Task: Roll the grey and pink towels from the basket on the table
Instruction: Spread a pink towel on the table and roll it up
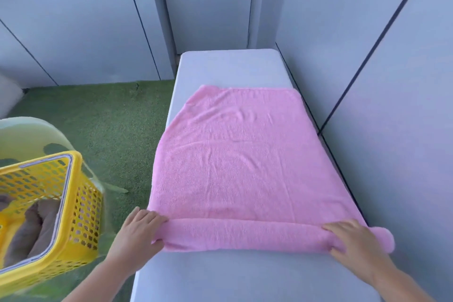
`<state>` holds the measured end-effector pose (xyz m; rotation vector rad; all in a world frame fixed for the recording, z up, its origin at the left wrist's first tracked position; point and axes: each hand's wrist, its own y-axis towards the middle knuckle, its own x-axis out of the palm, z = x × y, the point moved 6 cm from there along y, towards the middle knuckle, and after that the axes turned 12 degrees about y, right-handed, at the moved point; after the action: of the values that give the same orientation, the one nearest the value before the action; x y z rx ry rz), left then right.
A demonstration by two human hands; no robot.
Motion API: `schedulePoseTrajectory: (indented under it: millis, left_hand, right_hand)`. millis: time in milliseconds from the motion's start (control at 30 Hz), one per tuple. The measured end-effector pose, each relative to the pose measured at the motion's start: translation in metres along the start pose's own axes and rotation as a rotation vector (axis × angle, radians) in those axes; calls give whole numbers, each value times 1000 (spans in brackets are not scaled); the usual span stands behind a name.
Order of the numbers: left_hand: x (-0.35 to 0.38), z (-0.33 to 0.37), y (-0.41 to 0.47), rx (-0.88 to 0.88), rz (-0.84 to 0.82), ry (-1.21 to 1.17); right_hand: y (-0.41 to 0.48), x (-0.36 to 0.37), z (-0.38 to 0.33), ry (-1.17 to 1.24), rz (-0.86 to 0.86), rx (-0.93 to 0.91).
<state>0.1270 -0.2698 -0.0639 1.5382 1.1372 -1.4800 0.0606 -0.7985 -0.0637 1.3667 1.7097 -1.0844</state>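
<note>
On table (228, 66): pink towel (235, 154) spread flat, near edge rolled into low tube across table's width, rest unrolled and lightly creased, far edge toward wall. At tube's left end, left hand (139, 230) curled round it, fingers on top, thumb at near side. At right end, right hand (353, 238) wrapped over it likewise, towel tip poking out past it. Beside table on left, basket (81, 203) over grass (103, 117), with grey towels (34, 225) inside.
</note>
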Motion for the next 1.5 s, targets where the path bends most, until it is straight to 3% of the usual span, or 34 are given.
schedulePoseTrajectory:
  millis: [333,467,600,700,867,967,1067,1333,1500]
  left_hand:
    - [4,10,-63,-97,-34,-129]
    - [4,11,-71,-177,22,-97]
    - [1,8,-61,-285,9,-18]
    - [-8,11,-51,-352,42,-88]
    - [-6,22,-50,-249,103,-198]
    - [0,28,-54,-164,-16,-101]
    - [0,23,-51,-220,-58,-71]
    - [-13,10,-39,-228,61,-2]
    - [-14,6,-24,-374,107,-216]
  right_hand:
    - [-19,-16,13,-88,-96,205]
    - [-4,-6,26,-96,-167,103]
    - [-1,-18,30,26,-15,107]
    - [-5,-29,22,82,116,87]
    - [-14,-12,25,-65,26,-56]
    - [-9,-14,18,-120,16,-57]
    - [3,-19,13,-126,1,-37]
    - [20,-23,22,-50,-132,45]
    - [25,-31,20,-43,117,14]
